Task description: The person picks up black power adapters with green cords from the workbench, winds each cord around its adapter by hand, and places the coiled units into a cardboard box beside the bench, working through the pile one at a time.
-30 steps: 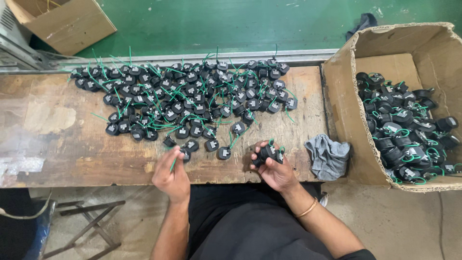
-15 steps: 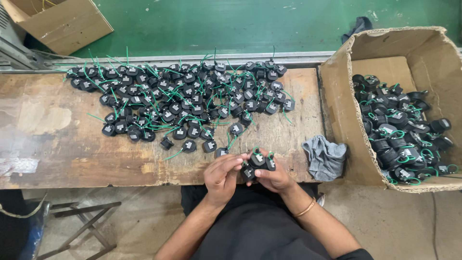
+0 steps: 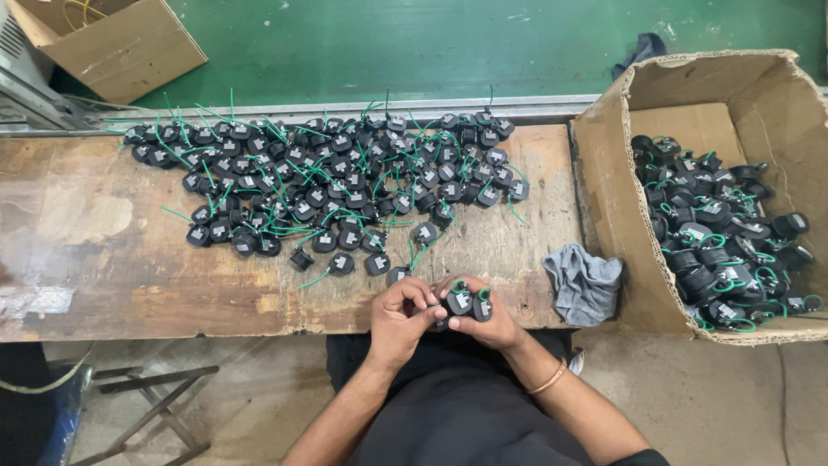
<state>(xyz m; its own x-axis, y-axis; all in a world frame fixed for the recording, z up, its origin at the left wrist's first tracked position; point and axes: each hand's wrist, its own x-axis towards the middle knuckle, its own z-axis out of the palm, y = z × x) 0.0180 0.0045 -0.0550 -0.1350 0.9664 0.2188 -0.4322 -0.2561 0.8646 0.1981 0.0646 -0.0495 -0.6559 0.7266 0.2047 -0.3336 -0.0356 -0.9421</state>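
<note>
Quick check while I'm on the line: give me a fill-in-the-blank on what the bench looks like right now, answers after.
1. Both hands hold small black parts with ____ wires.
2. The grey cloth lies between the hands and the ____ box of parts.
3. The big pile of parts rests on a worn ____ bench.
4. The bangle is on the person's ____ wrist.

Missing words: green; cardboard; wooden; right

A crumpled grey rag (image 3: 585,283) lies on the worn wooden table (image 3: 86,259), beside a torn cardboard box (image 3: 614,216); another cardboard box (image 3: 129,52) sits on the green floor (image 3: 414,43).
</note>
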